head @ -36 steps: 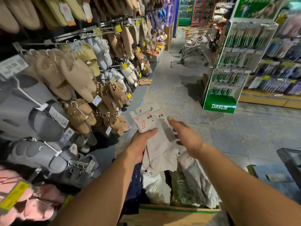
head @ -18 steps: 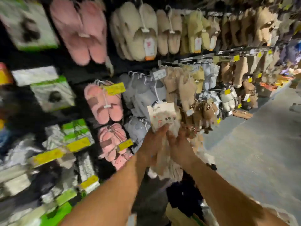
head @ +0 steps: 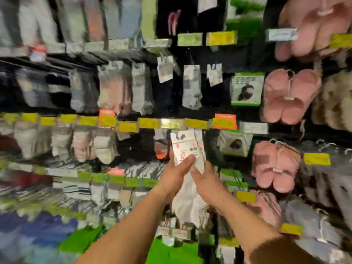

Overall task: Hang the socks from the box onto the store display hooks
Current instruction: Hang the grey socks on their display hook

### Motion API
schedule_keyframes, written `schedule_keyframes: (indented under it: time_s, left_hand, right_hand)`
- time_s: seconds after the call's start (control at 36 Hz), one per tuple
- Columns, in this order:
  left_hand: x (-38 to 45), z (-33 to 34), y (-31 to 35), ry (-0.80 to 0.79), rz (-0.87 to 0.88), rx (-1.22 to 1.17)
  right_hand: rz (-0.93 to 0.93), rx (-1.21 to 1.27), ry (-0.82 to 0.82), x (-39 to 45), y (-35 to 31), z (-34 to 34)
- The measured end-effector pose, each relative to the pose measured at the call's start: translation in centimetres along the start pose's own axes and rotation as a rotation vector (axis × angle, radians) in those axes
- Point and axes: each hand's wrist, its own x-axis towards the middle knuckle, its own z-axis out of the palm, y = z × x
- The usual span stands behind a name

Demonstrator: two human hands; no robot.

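Observation:
I hold a small bundle of white socks [head: 188, 199] with white card headers marked in red, raised upright in front of the sock wall. My left hand [head: 176, 175] grips the bundle from the left, thumb pressed on the front card. My right hand [head: 206, 182] holds the socks from the right, just below the cards. The card tops reach up to the row of yellow price tags [head: 171, 123], close to a display hook there. The hook itself is blurred and hard to make out. The box is out of view.
Rows of hanging socks [head: 114, 92] fill the wall to the left and above. Pink fluffy slippers [head: 289, 96] hang at the right, with face-mask packs [head: 246, 90] beside them. A green shelf front [head: 165, 252] lies below my arms. The picture is motion-blurred.
My view has swung left from the aisle and slipper racks to the sock wall. Both hands now grip the sock bundle and have carried it up toward the yellow tag row.

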Motion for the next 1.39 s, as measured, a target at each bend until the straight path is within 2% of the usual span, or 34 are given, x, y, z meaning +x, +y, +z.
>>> schedule_keyframes:
  time_s: [0.17,0.31,0.44,0.56,0.67,0.78,0.83,0.94,1.11,1.19,1.31,1.39]
  left_hand:
    - [0.9,-9.5,4.1,0.014,0.074,0.103]
    - [2.7,-15.0,6.5,-0.071,0.158,0.151]
    - [5.4,-18.5,7.1,-0.130,0.095,0.107]
    - [8.1,-20.0,7.8,-0.091,0.196,0.160]
    - [10.6,-21.7,8.5,-0.010,0.234,0.204]
    - [13.4,-24.2,10.1,0.084,0.275,0.266]
    - [14.7,-25.5,10.9,0.093,0.318,0.263]
    - [16.6,-27.9,11.9,0.036,0.417,0.189]
    - [18.7,-31.6,13.4,-0.178,0.315,0.020]
    - [20.9,-33.4,14.1,-0.133,0.317,0.030]
    - [23.7,-34.7,15.1,0.029,0.279,0.185]
    - [24.5,-34.9,16.0,0.012,0.246,0.168]
  right_hand:
    - [-0.064,0.115,-0.008,2.9,-6.6,7.5]
    - [-0.125,0.134,0.167,5.1,-10.1,11.3]
    - [-0.141,0.240,0.283,7.7,-12.1,13.3]
    - [-0.137,0.184,0.352,10.6,-13.2,14.2]
    - [-0.192,0.211,0.312,13.0,-15.3,15.1]
    - [-0.226,0.196,0.342,15.5,-17.9,16.4]
    - [-0.238,0.157,0.396,16.9,-19.2,17.5]
    - [-0.230,0.260,0.428,19.0,-21.9,19.9]
    - [-0.239,0.355,0.477,22.2,-24.1,20.7]
    - [-0.231,0.419,0.501,23.5,-25.5,20.2]
    - [-0.268,0.430,0.504,25.0,-27.9,19.1]
    - [-0.283,0.455,0.497,25.9,-30.1,18.4]
